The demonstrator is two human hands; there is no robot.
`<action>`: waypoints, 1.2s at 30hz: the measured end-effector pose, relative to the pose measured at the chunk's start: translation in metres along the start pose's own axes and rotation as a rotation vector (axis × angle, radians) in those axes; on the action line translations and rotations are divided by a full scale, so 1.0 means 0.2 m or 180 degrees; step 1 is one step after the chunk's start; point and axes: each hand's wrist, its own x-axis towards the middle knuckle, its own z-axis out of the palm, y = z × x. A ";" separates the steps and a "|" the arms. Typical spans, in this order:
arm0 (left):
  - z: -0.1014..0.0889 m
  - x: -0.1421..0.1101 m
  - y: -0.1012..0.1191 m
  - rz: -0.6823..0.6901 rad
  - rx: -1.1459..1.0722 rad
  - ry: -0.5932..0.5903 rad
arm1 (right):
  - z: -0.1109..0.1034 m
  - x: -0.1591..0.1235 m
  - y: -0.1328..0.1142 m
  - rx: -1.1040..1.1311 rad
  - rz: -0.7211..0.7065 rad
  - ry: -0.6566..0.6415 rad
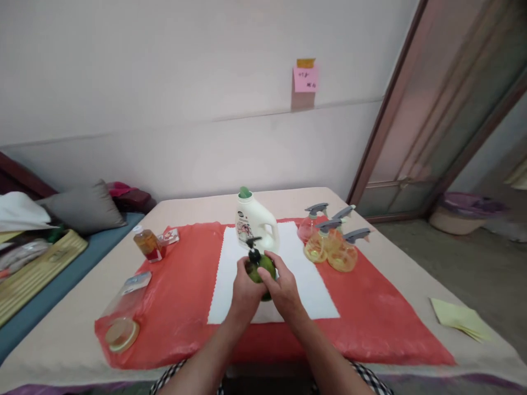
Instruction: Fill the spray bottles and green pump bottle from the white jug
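Note:
A round green pump bottle (267,265) with a black pump head (254,251) is held between both hands above the white cloth (313,285). My left hand (246,288) wraps around its left side, fingers closed. From the right, my right hand (284,282) grips the bottle with the thumb across its front. Just behind stands a large cream jug (253,216) with a green cap and a side handle. The bottle's lower part is mostly hidden by my hands.
Several spray bottles (325,241) with grey triggers stand on the right of the red sheet (181,307). An amber bottle (148,243), a clear container lying on its side (129,293) and a round lid (122,334) are on the left. Yellow paper notes (459,318) lie near the right edge.

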 end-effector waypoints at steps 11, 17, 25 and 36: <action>-0.08 -0.05 0.01 -0.0040 -0.0814 -0.1993 | -0.15 0.03 -0.04 0.1153 0.0816 -0.0801; -0.13 0.01 0.00 -0.0779 -0.2724 -0.3642 | -0.18 0.03 -0.10 0.2754 0.1085 -0.1409; -0.11 0.07 -0.14 -0.1612 -0.3231 -0.3740 | -0.14 0.03 -0.06 0.3111 0.1150 -0.1197; -0.10 0.00 0.00 -0.1729 -0.3068 -0.3442 | -0.14 0.01 -0.09 0.2467 0.1410 -0.0756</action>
